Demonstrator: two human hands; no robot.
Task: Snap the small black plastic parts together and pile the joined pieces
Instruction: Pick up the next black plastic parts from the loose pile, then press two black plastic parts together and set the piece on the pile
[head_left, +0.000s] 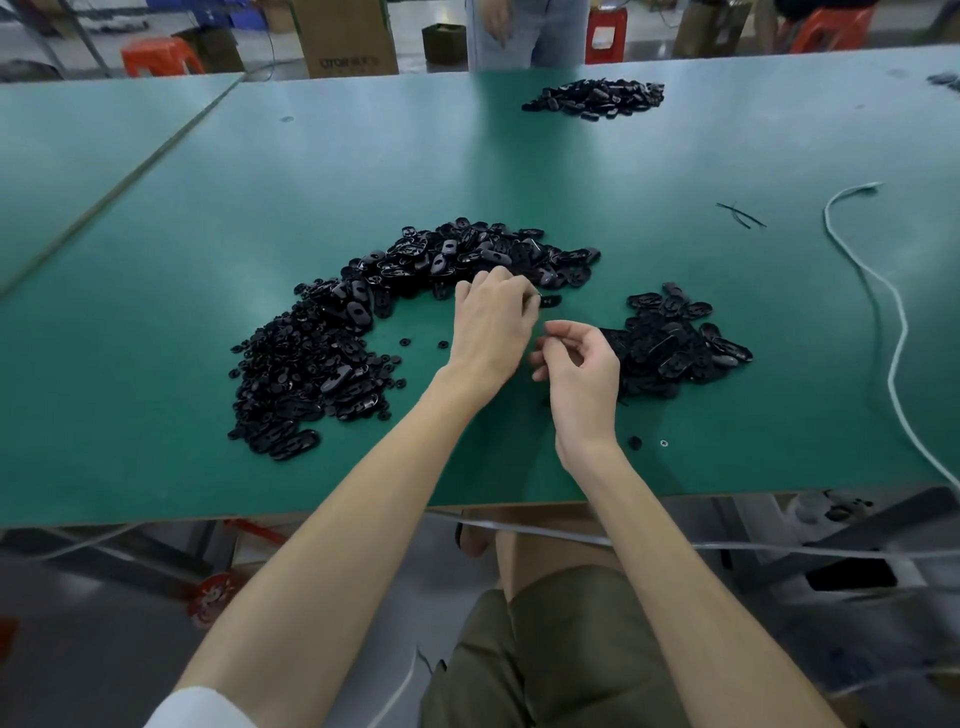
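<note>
A small black part (550, 300) is pinched by the curled fingertips of the left hand (491, 327), beside the large pile (332, 353) on the green table (182, 234); the right hand (582, 374) is held close by, fingers loosely curled; whether anything is gripped there cannot be told; a smaller pile (680, 343) is seen just to its right.

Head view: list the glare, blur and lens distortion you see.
In the head view, pale overhead glare streaks the green table across its far half; the wide-angle lens bows its near edge; left hand and right hand smear slightly at the fingertips; the big pile of black parts merges into a dark mass with small glints.
</note>
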